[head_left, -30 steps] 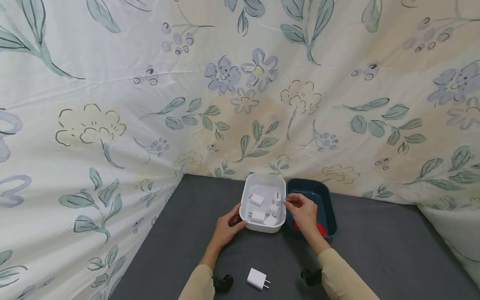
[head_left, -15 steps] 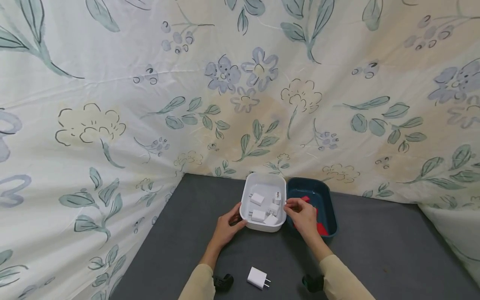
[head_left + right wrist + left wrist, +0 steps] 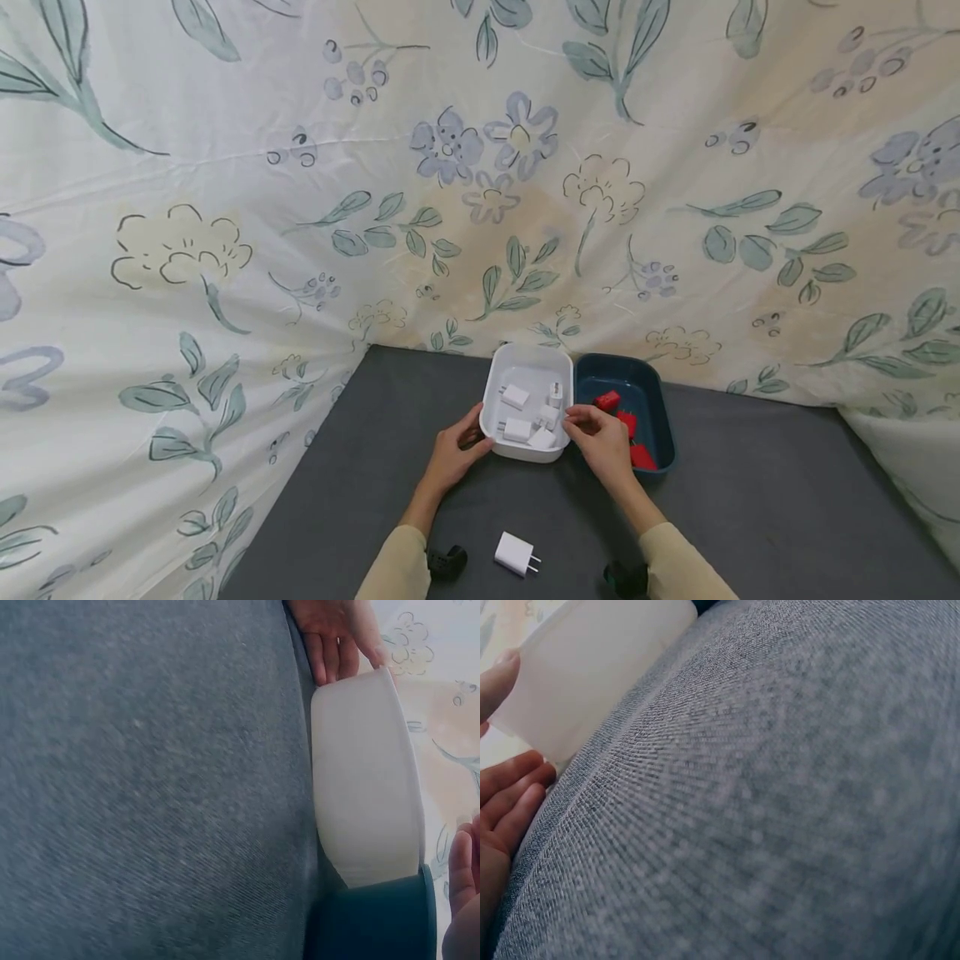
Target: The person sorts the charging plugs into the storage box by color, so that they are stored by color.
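Observation:
A white plastic bin (image 3: 522, 451) holds several white plug adapters (image 3: 514, 396). My left hand (image 3: 452, 454) lies against its left side, thumb at the front corner by the rim and relaxed fingers along the wall. The left wrist view shows the left thumb (image 3: 502, 679) overlapping the bin's wall. My right hand (image 3: 606, 442) is above the bin's right rim, thumb and fingertips close together. I cannot tell whether anything is between them. In the right wrist view the curled right fingers (image 3: 461, 874) stand above both rims.
A dark teal bin (image 3: 666, 425) stands against the white bin's right side, with several red adapters (image 3: 642, 457) inside. One white adapter (image 3: 515, 553) lies on the grey table (image 3: 765, 492) between my forearms. A floral cloth (image 3: 480, 167) hangs behind.
My right hand has shifted slightly toward the front left, uncovering more red adapters in the teal bin. The left hand and the white adapters stay where they were.

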### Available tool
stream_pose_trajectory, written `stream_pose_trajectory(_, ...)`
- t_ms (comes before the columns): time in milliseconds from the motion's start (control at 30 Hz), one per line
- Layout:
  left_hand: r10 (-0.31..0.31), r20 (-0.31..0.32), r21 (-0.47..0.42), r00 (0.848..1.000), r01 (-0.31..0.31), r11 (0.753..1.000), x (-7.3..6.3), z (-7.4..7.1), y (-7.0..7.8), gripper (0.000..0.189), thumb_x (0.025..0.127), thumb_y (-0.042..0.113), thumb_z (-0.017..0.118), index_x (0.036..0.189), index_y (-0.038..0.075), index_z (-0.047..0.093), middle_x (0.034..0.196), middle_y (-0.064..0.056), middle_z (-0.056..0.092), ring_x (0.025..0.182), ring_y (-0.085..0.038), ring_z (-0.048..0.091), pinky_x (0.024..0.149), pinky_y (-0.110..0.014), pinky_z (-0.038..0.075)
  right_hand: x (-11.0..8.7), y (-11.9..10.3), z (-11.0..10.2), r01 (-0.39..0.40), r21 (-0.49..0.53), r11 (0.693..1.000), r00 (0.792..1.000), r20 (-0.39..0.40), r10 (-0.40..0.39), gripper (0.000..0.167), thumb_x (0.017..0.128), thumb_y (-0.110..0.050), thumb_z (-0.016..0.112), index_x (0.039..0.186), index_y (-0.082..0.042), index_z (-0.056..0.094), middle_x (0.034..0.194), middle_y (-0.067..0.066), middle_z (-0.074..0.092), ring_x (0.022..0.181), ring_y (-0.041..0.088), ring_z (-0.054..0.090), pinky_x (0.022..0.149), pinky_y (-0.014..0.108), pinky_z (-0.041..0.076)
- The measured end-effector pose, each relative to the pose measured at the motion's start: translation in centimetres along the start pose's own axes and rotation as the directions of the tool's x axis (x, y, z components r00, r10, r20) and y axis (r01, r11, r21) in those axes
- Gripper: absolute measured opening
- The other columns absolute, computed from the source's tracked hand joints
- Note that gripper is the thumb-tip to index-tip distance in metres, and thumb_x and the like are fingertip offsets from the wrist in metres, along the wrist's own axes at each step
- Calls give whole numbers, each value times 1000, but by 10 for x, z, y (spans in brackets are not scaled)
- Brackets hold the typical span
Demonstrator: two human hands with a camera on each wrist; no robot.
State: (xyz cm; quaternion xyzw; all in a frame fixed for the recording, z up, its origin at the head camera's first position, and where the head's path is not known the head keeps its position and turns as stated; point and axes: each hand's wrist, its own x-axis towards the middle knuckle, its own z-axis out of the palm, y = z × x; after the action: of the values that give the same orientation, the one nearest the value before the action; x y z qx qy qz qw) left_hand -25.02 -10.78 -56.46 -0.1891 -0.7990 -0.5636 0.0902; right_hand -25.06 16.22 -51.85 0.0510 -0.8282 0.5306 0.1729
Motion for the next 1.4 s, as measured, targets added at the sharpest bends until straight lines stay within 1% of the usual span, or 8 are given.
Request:
stream_pose_trajectory(100, -4, 33, 8, 999, 4, 1000, 0, -4, 10, 65, 92, 15, 67, 148, -1, 38, 130, -27, 60, 119, -40, 60, 97, -53, 51, -4, 0, 1, -13, 10, 1000, 1000, 10, 13, 20, 81, -11, 79, 101, -7, 74, 88, 9, 74, 72, 0, 65, 70, 8, 53)
stream_pose_trajectory(333, -38, -32, 3, 999, 38, 999, 4, 6, -25, 65, 89, 27, 72, 148, 23, 43, 129, -9, 66, 118, -23, 64, 97, -39, 54, -13, 1, 4, -22, 57, 998, 1000, 14, 21, 20, 81, -9, 79, 99, -7, 74, 87, 9, 74, 72, 1, 65, 70, 9, 53)
stream_pose_trajectory(567, -28, -30, 2, 999, 28, 1000, 2, 6, -25, 66, 90, 26, 71, 149, 19, 42, 131, -10, 65, 118, -23, 64, 97, -37, 55, -24, 0, 3, -30, 81, 996, 999, 43, 26, 26, 81, -9, 79, 105, -2, 72, 94, 10, 74, 75, 1, 66, 72, 9, 54)
stream_pose_trajectory(733, -7, -43, 9, 999, 8, 1000, 2, 7, -22, 65, 90, 19, 71, 148, 14, 42, 131, -14, 64, 118, -29, 63, 96, -47, 54, -32, -1, 1, -60, 105, 993, 997, 57, 54, 29, 82, -12, 78, 108, -3, 71, 97, 11, 74, 77, 2, 67, 74, 9, 54)
stream_pose_trajectory(933, 11, -2, -11, 1000, -11, 1000, 0, 1, 3, 64, 91, 12, 69, 147, 0, 40, 130, -26, 61, 118, -40, 61, 95, -55, 51, -42, 0, 0, -55, 138, 989, 997, 53, 48, 27, 80, -8, 79, 106, -5, 72, 95, 10, 75, 77, 5, 69, 74, 10, 55)
stream_pose_trajectory(1100, 1, 31, -5, 1000, -1, 1000, -2, -5, 17, 65, 91, 13, 68, 147, -3, 38, 131, -29, 58, 119, -43, 59, 96, -56, 50, -51, 4, 2, -36, 128, 991, 998, 61, 29, 30, 79, -7, 80, 107, -3, 71, 94, 9, 74, 76, 4, 69, 74, 10, 55)
stream_pose_trajectory(1233, 11, 9, -1, 1000, -11, 1000, -2, -3, 13, 65, 91, 13, 69, 146, -3, 39, 129, -28, 60, 117, -43, 60, 95, -56, 51, -58, 5, 7, -21, 138, 990, 998, 55, 13, 30, 77, -5, 81, 105, -2, 71, 93, 11, 75, 75, 3, 68, 71, 11, 56)
stream_pose_trajectory(1400, 16, -51, -5, 999, -16, 1000, 1, 7, -10, 64, 89, 13, 70, 146, 3, 42, 128, -26, 62, 116, -41, 62, 94, -57, 51, -68, -9, 9, -57, 171, 984, 995, 85, 43, 30, 76, 2, 79, 104, 2, 70, 93, 13, 75, 75, 5, 68, 71, 16, 58)
